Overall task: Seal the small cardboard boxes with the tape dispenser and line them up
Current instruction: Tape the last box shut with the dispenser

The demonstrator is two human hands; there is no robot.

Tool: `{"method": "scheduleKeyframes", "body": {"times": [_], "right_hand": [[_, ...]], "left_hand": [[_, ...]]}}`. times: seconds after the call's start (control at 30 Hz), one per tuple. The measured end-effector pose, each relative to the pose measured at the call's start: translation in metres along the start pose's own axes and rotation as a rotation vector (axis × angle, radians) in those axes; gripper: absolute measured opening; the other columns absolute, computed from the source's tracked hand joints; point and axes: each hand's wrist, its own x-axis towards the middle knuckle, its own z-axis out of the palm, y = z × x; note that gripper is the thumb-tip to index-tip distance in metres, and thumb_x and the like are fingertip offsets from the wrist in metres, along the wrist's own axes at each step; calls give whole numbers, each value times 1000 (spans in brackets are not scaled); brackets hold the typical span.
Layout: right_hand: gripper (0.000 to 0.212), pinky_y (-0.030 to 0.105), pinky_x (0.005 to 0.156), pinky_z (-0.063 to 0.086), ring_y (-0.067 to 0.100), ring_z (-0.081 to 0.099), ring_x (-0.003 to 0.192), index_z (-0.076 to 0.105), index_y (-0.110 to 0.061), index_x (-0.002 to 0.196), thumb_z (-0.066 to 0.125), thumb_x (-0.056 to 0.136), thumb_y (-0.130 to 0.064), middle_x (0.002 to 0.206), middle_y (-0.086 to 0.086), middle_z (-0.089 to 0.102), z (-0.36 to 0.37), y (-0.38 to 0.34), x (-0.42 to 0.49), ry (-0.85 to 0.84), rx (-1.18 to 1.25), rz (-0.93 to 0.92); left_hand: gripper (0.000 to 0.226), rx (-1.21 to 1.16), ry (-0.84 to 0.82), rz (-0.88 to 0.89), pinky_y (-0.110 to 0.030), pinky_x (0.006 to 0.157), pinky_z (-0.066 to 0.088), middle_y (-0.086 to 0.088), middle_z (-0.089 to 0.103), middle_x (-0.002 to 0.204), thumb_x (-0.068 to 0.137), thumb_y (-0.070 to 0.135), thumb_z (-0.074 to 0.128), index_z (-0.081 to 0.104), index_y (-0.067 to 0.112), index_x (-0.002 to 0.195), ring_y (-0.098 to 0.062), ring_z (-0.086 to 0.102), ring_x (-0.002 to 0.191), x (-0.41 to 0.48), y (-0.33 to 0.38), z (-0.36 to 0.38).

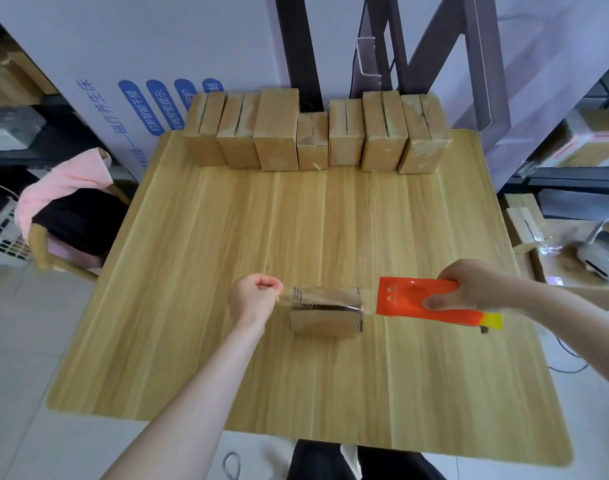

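A small cardboard box (325,322) stands on the wooden table (226,237) near its front middle. A strip of clear tape (325,296) is stretched over the box's top. My left hand (252,297) pinches the tape's free end just left of the box. My right hand (469,287) grips the orange tape dispenser (417,299) just right of the box, its yellow end pointing right. Several cardboard boxes (313,133) stand side by side in a row along the table's far edge.
A chair draped with pink and black cloth (71,209) stands left of the table. An open carton with a white device (594,258) sits to the right. Shelves with boxes line both sides, and a large white printed carton stands behind the row.
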Motion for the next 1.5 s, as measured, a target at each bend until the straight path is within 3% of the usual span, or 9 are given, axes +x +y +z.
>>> {"method": "scheduleKeyframes", "body": {"times": [0.13,0.43,0.67,0.8,1.0,1.13,1.27,1.37,1.5], "right_hand": [[38,33,60,54,16,64,69,66,-17,79,71,75,-54,78,1,65,2,-4,11,-8,-85,-17],[43,17,36,38,14,59,59,68,-10,85,70,77,-52,81,7,66,11,-3,30,-33,-105,-5],[45,30,66,53,17,64,78,67,-13,90,68,76,-56,87,2,66,23,-1,50,-37,-156,-3],[50,35,75,55,19,64,83,68,-12,94,68,75,-58,89,3,66,28,2,62,-44,-159,1],[48,31,69,53,17,63,82,66,-17,94,66,74,-61,88,0,64,33,-2,70,-35,-184,7],[41,25,65,44,19,63,91,63,-23,95,61,75,-59,88,-6,61,62,3,68,-18,-617,-28],[45,25,57,40,15,58,77,61,-21,89,58,74,-64,78,-9,58,89,18,66,-34,-475,27],[46,25,58,42,15,59,78,63,-21,91,58,73,-64,78,-9,59,85,21,66,-18,-452,53],[49,25,56,41,14,59,78,62,-22,89,59,71,-68,76,-10,56,66,31,64,-4,-468,84]], "left_hand": [[10,20,-9,-16,-18,50,36,0,66,65,83,5,65,68,11,76,-4,57,56,6,-6,1],[9,25,-50,-47,-20,50,35,-2,65,68,86,7,63,66,12,78,-13,58,62,13,-27,16],[7,-66,-74,-142,-19,57,41,0,66,81,88,4,64,66,10,85,-7,59,69,19,-49,27],[5,-133,-76,-171,-21,61,41,-2,66,89,88,6,65,66,11,88,-17,61,83,24,-53,33],[6,-219,-92,-244,-29,79,42,-6,66,99,91,7,62,66,11,94,-20,60,92,24,-54,46],[13,-312,-12,-353,-27,76,40,-6,64,97,92,3,57,66,11,98,-19,55,88,21,-64,44],[10,-304,-54,-369,-28,74,48,-9,69,97,89,5,65,67,13,93,-21,62,85,13,-84,48],[7,-299,-45,-325,-22,61,42,-3,66,88,88,7,66,65,13,93,-14,59,74,13,-78,53],[8,-275,-70,-287,-24,72,40,-1,66,89,88,8,66,66,15,92,-17,59,84,21,-67,51]]}}
